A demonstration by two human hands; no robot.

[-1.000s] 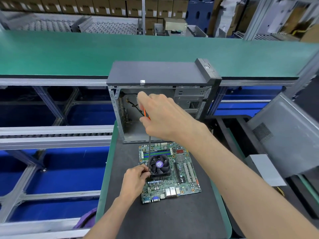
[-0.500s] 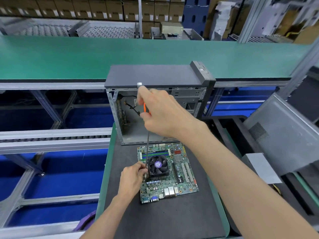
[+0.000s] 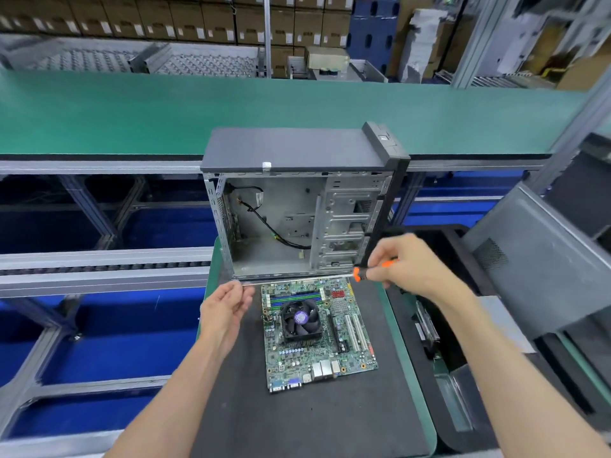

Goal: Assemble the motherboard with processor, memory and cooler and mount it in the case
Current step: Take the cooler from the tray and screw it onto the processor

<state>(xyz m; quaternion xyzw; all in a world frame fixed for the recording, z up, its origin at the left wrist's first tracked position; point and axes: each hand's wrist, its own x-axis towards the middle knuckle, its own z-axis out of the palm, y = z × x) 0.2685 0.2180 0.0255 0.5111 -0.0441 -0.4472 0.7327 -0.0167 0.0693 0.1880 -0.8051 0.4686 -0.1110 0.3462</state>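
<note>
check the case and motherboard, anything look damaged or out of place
Nothing stands out. The motherboard lies flat on the black mat with its cooler fitted; the open case stands empty except for loose black cables.

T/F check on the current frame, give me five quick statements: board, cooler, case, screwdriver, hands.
1. The motherboard is already mounted inside the case. False: it lies flat on the dark mat in front of the open case.
2. A fan cooler sits on the motherboard. True.
3. The right hand grips the screwdriver by its orange-and-black handle. True.
4. The screwdriver stands upright with its tip on the cooler. False: it lies roughly level above the board's far edge, off the cooler.
5. The left hand holds a screw pinched over the cooler. False: it hangs relaxed left of the board, near the shaft's tip; no screw shows.
</note>
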